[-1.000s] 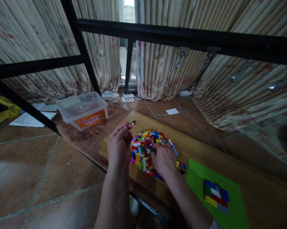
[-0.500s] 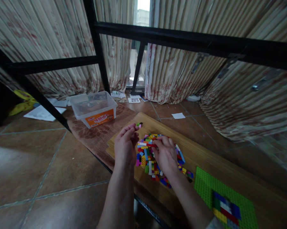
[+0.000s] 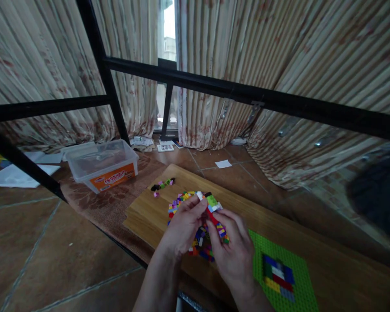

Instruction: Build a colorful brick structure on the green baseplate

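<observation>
Both my hands meet above a pile of toy building bricks (image 3: 173, 206) heaped on a wooden board. My left hand (image 3: 185, 225) pinches the white end of a red-and-white strip of bricks (image 3: 211, 215). Thumb and fingers of my right hand (image 3: 233, 245) close on the strip's red end. Whether the white and red parts are firmly joined cannot be told. Right of the pile lies a green baseplate (image 3: 300, 271), with a flat block of coloured bricks (image 3: 278, 274) on it. Several small black, green and pink bricks (image 3: 162, 185) lie near the board's far left end.
The wooden board (image 3: 143, 212) rests on a brown patterned cloth (image 3: 84, 212). A clear plastic tub (image 3: 81, 171) with an orange label stands at the left. A black metal frame (image 3: 195, 80) crosses before the curtains (image 3: 207, 52). Paper (image 3: 223, 164) lies on the tiled floor.
My left hand has come back from the board's far end to the strip, leaving small bricks there. My right hand still grips the strip. The view has swung to the right.
</observation>
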Motion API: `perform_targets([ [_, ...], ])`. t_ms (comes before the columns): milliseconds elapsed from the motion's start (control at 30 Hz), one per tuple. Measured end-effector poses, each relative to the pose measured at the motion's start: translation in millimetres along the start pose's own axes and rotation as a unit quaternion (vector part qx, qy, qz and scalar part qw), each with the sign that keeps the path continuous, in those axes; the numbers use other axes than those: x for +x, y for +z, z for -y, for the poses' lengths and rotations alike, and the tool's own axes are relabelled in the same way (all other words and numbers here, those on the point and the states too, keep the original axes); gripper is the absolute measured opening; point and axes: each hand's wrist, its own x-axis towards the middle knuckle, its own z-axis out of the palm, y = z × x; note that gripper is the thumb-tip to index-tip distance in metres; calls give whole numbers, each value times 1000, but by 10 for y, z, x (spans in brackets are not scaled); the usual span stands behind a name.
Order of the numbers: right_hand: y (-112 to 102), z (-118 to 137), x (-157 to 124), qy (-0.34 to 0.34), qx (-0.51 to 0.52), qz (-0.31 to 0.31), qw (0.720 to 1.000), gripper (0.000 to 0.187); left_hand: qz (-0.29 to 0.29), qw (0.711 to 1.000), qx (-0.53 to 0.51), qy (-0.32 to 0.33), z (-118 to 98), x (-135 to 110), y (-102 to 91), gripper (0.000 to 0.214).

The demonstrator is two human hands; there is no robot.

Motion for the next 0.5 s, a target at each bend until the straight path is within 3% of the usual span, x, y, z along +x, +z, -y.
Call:
perform_targets([
  [100,-208,-50,-103,114,43,12,993,20,1,1000,7,-14,126,40,66,25],
  [233,-400,-214,-202,274,134,17,952,32,36,994,91,-52,352,41,131,24],
  [500,-483,-446,-327,336,175,59,924,34,68,963,260,-15,767,28,271,24],
])
